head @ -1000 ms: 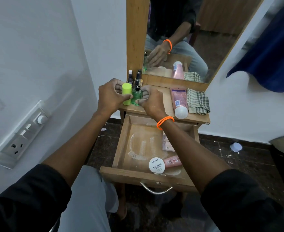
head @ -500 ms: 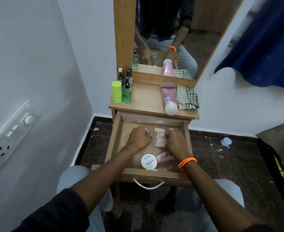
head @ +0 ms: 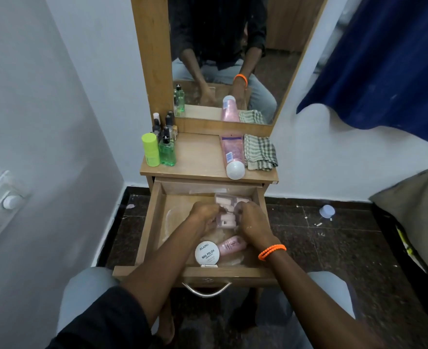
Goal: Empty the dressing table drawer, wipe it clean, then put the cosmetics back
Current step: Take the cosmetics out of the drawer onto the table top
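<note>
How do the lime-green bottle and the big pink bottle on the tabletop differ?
The lime-green bottle stands upright; the pink bottle lies on its side, its white cap toward the open drawer.
The lime-green bottle sits at the left edge beside a clear green bottle; the pink bottle lies at the right, next to a checked cloth.
The pink bottle looks longer and shows a label; no label is visible on the lime-green one.
Both rest on the tabletop, untouched by either hand.

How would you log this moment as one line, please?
stage: emptying | left hand, right hand: gripping pink sachets | drawer: open
</note>
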